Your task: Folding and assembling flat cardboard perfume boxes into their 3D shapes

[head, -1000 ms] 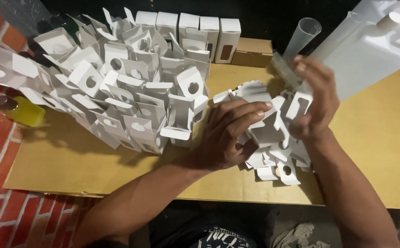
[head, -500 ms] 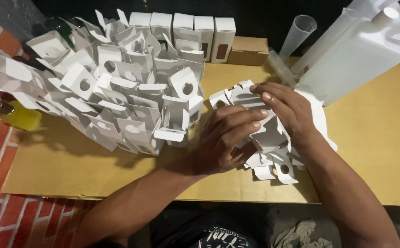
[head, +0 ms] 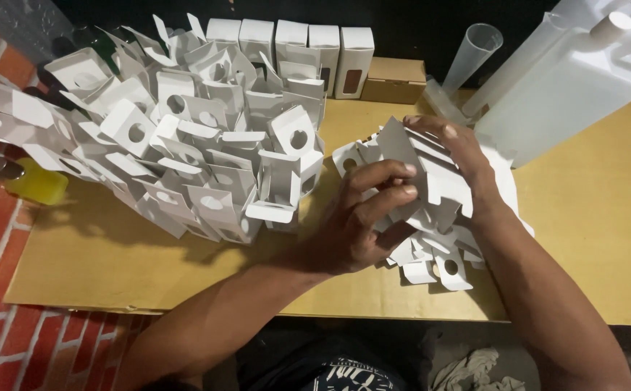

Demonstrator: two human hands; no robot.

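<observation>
Yellow bottle (head: 36,185); brown box (head: 395,80); clear plastic cup (head: 474,49).

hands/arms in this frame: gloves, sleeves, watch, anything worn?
Both bare. Left hand and right hand: no gloves, rings or watch visible. Forearms uncovered to the frame edge, no sleeves showing. Short, unpainted nails. Below, a dark shirt with a pale print.

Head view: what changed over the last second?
The right hand came down from beside the white jug onto the pile of flat carton blanks. Together with the left hand, it has now lifted one flat carton blank off the pile, tilted up. The big heap of folded cartons and the yellow bottle stayed put.
</observation>
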